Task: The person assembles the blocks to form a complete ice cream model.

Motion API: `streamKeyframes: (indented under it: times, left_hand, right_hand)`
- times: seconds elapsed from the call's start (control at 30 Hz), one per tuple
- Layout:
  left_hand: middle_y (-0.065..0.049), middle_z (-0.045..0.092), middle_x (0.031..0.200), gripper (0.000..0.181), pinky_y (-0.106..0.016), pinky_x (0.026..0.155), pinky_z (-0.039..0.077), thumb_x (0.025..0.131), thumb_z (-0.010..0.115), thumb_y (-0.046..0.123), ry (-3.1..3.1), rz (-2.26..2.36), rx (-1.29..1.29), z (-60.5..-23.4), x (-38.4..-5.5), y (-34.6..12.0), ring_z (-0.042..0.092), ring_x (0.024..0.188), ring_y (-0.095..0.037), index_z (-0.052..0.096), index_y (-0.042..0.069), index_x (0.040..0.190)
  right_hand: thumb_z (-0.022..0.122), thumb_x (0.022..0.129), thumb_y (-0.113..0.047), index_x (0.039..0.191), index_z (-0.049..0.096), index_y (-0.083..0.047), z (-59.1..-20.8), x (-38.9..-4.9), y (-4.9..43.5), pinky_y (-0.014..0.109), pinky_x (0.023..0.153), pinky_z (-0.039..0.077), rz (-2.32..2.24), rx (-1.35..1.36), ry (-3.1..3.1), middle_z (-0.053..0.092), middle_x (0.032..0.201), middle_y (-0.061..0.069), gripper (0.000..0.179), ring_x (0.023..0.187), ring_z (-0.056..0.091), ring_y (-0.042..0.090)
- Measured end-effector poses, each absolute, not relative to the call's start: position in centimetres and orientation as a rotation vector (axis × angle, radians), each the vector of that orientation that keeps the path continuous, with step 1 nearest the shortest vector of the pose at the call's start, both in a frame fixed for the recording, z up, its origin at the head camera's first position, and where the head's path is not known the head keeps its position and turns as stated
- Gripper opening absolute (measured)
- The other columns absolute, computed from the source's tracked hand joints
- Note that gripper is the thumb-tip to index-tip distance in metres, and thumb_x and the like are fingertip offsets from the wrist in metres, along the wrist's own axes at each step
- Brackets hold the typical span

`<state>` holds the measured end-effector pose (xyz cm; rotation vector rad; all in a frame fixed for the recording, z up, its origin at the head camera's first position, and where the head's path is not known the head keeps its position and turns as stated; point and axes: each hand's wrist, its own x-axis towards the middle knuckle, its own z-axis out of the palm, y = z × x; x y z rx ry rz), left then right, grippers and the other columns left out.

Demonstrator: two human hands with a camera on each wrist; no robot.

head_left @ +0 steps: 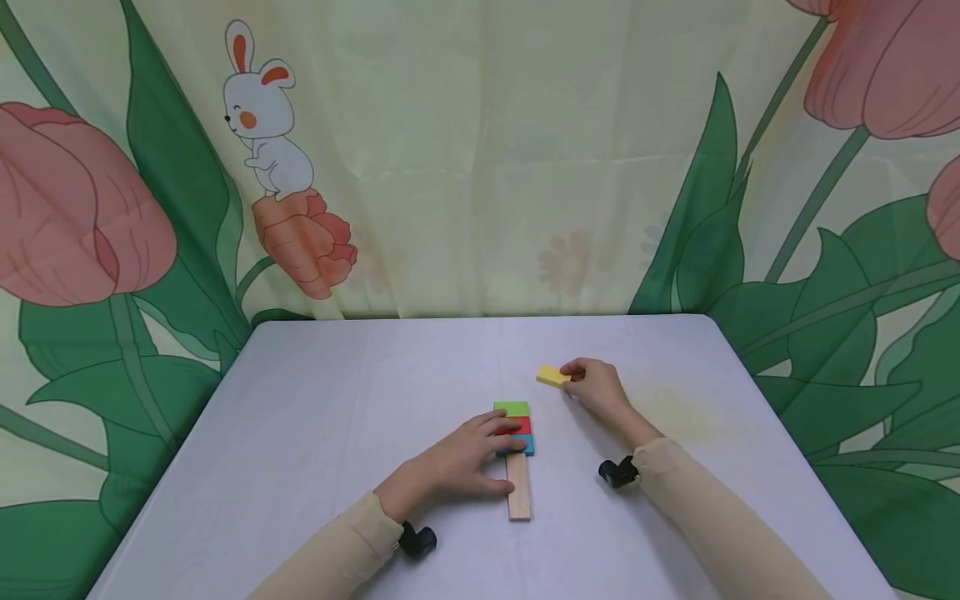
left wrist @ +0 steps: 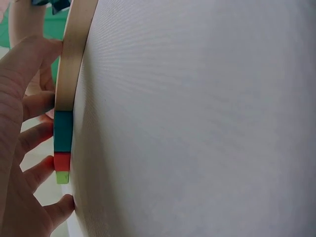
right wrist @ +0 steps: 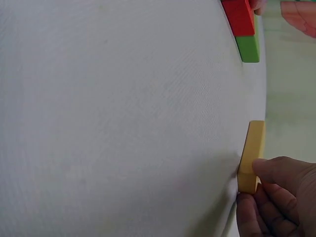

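A column of flat blocks lies on the table: a green block (head_left: 512,408), a red block (head_left: 523,424) and a blue block (head_left: 528,444) side by side, with a long plain wooden block (head_left: 519,492) running from the blue one toward me. My left hand (head_left: 468,458) rests over the column with spread fingers touching the blocks; its thumb is at the wooden block. To the right and beyond, my right hand (head_left: 600,392) pinches a yellow block (head_left: 551,377) by its right end between thumb and fingers. In the right wrist view the yellow block (right wrist: 252,153) stands apart from the green one (right wrist: 248,48).
A white cloth covers the table (head_left: 360,375). Behind it hangs a curtain (head_left: 480,167) printed with tulips, leaves and a rabbit. Small black cameras sit at both wrists, one by the left sleeve (head_left: 417,542) and one by the right sleeve (head_left: 618,472).
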<state>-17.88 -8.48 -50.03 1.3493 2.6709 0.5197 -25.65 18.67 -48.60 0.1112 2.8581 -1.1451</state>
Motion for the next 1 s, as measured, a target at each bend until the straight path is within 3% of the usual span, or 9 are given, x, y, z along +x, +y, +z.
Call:
streamKeyframes:
  times: [1.0]
  left_hand:
    - [0.005,0.035,0.151,0.063,-0.041,0.115,0.027,0.086,0.057,0.059,2.664,0.508,1.381,-49.8,-17.9,-8.4,0.021,0.145,-0.024,0.047,0.03,0.141]
  right_hand:
    - [0.068,0.086,-0.01,0.107,0.07,-0.011,-48.8,-26.3,14.4,0.036,0.087,0.054,-1.131,-0.119,2.852,0.067,0.108,0.006,0.02,0.096,0.059,0.02]
